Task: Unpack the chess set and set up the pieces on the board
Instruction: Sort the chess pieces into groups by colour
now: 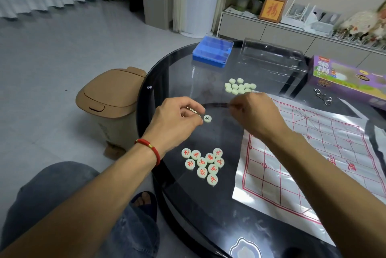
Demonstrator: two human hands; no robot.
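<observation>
Left hand (177, 119): fingers curled, pinching pieces, hard to tell how many; black-marked piece (207, 119) at fingertips
Right hand (253, 111): curled, pinching clear plastic wrap (217, 104)
Red pieces (203, 164): clustered face-up on glass table (167, 82), near edge
Blank-side pieces (240, 86): grouped beyond hands
Board (313, 153): paper sheet, flat, right

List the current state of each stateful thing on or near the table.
left hand: pinching a black-marked piece
right hand: fingers curled, contents hidden
red-marked pieces: face up, clustered off the board
blank-faced pieces: clustered off the board
board sheet: unrolled, no pieces on it
blue case: closed
bin: lid shut
</observation>
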